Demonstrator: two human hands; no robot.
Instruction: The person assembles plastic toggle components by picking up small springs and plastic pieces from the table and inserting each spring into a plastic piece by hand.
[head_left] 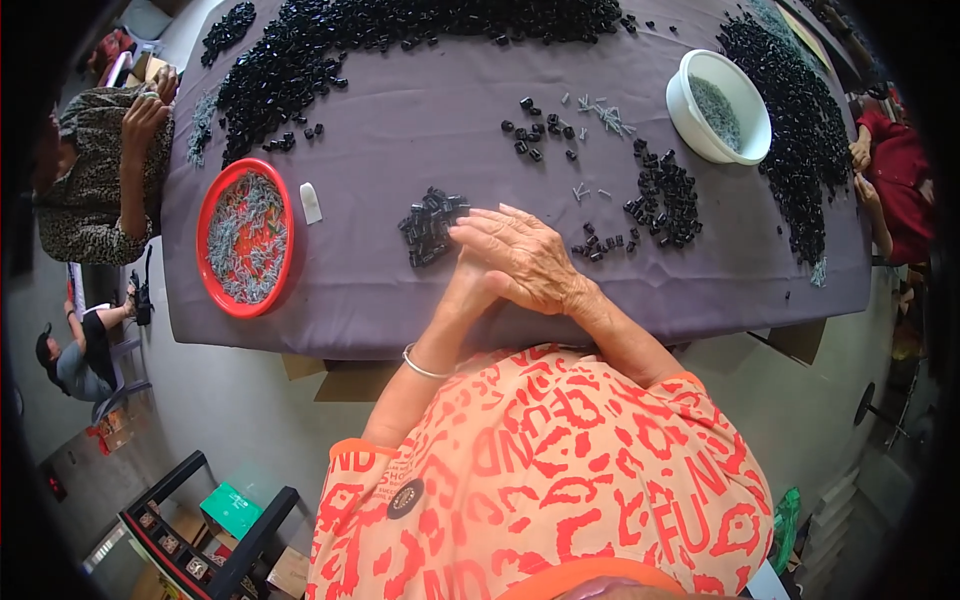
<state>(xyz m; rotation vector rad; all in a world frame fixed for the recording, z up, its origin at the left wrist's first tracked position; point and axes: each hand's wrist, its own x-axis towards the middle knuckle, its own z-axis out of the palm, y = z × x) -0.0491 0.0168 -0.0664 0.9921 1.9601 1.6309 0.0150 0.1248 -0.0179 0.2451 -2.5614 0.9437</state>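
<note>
Honestly, the small black plastic caps [432, 226] bunched just beyond the fingertips look light, hard and slippery; pinch singly by the sides. Right hand [520, 255] lies flat, empty, over the left hand [470, 290], whose grip I can't tell.

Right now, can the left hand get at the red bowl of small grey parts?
Probably yes: the left hand lies under the right hand, but only bare purple cloth separates it from the red bowl.

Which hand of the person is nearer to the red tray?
Left. The left hand lies under the right hand, on the side toward the red tray; both rest well to its right, beside small black pieces.
</note>
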